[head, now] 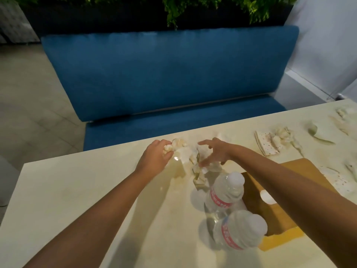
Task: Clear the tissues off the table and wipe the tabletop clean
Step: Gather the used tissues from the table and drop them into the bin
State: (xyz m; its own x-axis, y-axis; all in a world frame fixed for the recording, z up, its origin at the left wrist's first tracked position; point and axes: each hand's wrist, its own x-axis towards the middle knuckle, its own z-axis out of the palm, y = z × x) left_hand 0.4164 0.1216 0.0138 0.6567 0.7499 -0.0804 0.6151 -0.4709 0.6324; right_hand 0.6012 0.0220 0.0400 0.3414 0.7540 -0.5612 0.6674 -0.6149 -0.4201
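Observation:
My left hand (154, 157) is closed around a crumpled tissue wad (167, 148) near the far edge of the cream table (77, 190). My right hand (214, 151) hovers with fingers spread over a heap of crumpled tissues (199, 171) in the middle of the table; whether it touches them is unclear. More soiled tissues lie to the right: a stained flat napkin with a wad on it (270, 141), a curled strip (318, 133), scraps at the far right corner (342, 113), and pieces by the right edge (345, 182).
Two clear water bottles with red labels (225, 194) (239, 229) stand in front of me. A yellow-brown tissue box (280, 200) lies beside them under my right forearm. A blue bench (164, 74) stands behind the table, with plants above it.

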